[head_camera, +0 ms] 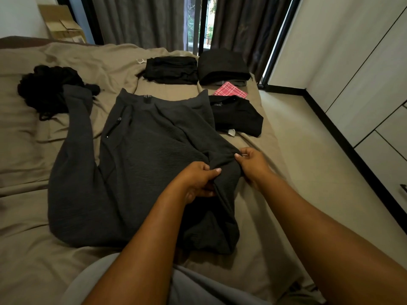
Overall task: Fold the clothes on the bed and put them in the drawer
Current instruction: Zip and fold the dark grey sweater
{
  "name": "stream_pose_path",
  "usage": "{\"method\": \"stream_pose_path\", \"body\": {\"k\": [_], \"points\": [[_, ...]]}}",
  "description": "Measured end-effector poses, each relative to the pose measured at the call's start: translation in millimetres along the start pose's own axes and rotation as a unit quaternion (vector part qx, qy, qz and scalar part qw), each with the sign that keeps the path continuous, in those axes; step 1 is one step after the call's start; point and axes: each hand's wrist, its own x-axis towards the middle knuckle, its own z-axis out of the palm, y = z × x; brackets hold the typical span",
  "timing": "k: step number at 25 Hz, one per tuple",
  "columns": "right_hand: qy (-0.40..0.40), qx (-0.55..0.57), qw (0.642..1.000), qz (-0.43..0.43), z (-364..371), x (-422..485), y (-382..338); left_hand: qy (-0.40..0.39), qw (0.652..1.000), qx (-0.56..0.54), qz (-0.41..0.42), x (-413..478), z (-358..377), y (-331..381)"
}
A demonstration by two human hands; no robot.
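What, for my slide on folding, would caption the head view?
Left hand and right hand grip dark grey trousers on the bed, folded black clothes beyond.

The trousers [132, 172] are showing charcoal grey, with fine ribbed stripes running across them. The bed sheet [44, 249] is showing plain taupe. The crumpled garment [48, 84], the left folded pile [171, 69], the right folded pile [222, 64] and the folded shirt [235, 115] are all showing black. The small cloth [230, 90] is showing pink-red with a pale check. The curtains [143, 18] are hanging dark grey-brown, and the wardrobe fronts [363, 62] are showing off-white with black edging.
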Motion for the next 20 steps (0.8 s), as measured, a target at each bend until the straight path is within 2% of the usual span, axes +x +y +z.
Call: {"method": "stream_pose_path", "body": {"k": [2,4,7,8,10,12,14,17,20], "points": [[0.002,-0.057,0.998,0.022,4,0,2,-0.043,0.996,0.065,-0.049,-6,1,-2],[-0.034,-0.113,0.992,0.037,7,-2,-2,-0.076,0.983,0.145,-0.083,-7,2,-6],[-0.070,-0.153,0.985,0.028,14,4,-16,-0.084,0.981,0.150,-0.085,-2,1,-4],[-0.073,-0.162,0.984,0.015,18,7,-21,-0.055,0.987,0.133,-0.065,1,1,-3],[-0.061,-0.174,0.982,-0.029,29,17,-33,0.055,0.994,0.091,-0.005,16,-1,-2],[-0.046,-0.186,0.979,-0.068,43,30,-46,0.174,0.982,0.053,0.050,39,-11,5],[-0.058,-0.219,0.969,-0.100,59,43,-63,0.265,0.956,0.071,0.100,59,-29,23],[-0.065,-0.266,0.952,-0.139,85,67,-85,0.350,0.909,0.166,0.152,92,-56,53],[-0.072,-0.242,0.955,-0.157,106,96,-101,0.371,0.899,0.192,0.134,130,-75,76]]}}
